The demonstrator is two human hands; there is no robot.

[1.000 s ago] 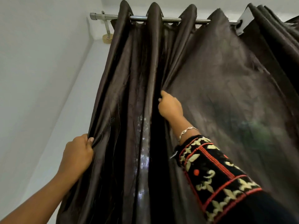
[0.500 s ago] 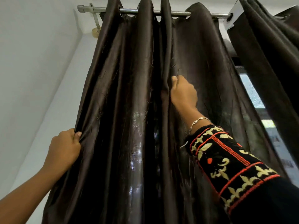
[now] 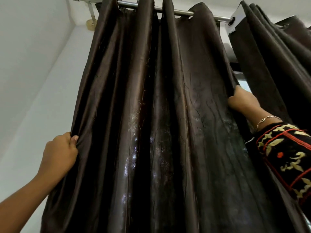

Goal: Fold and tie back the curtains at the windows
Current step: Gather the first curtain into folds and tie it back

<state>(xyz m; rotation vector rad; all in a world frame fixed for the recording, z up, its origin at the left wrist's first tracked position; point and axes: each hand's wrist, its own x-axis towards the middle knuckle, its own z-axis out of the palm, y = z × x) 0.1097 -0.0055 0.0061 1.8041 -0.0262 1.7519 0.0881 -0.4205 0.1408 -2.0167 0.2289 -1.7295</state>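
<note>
Your left hand [image 3: 58, 152] pinches the curtain [image 3: 159, 115] at its left edge, thumb over the cloth. Your right hand [image 3: 242, 101] curls round its right edge, fingertips hidden behind it. The whole panel hangs between your fingers. Draw the right edge across to the left fingers pleat by pleat, so the folds stack flat. Count: two curtains, the second curtain [image 3: 269, 64] beyond your right fingers; one rod [image 3: 168, 11] above them; two hands.

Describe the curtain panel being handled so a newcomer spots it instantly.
Find the metal rod across the top. The glossy brown panel hangs below it, beside the white wall. Unlike the matte panel further right, its two sides are gripped by the left hand and right hand.
</note>
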